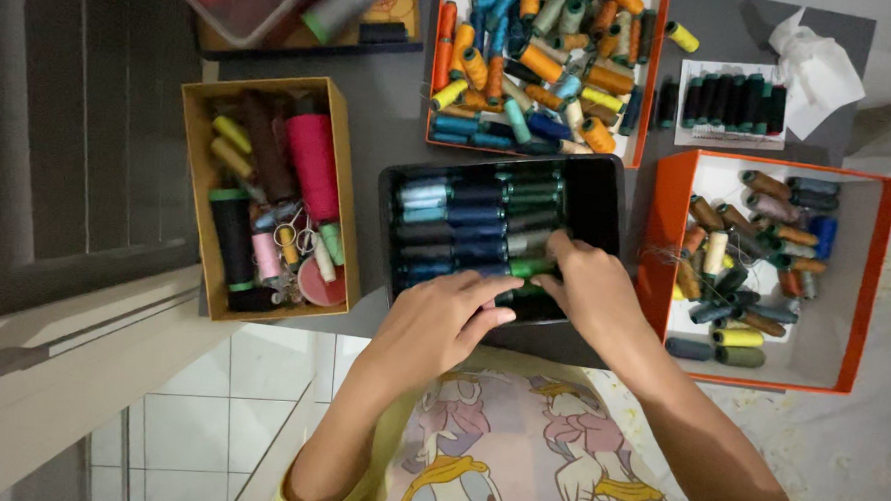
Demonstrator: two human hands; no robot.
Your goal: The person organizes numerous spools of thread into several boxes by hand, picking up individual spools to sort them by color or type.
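Observation:
A black tray (605,192) in the middle holds rows of blue, dark and green thread spools (472,220). My right hand (589,287) reaches into its near right part, its fingers closed around a green spool (530,268) lying among the rows. My left hand (443,316) rests on the tray's near edge with its fingertips touching the spools right beside that green one. It grips nothing that I can see.
A brown cardboard box (198,150) with large spools and scissors stands at the left. An orange box (864,289) with mixed spools is at the right, another orange box (544,64) of bright spools behind. A white tissue (819,66) lies far right.

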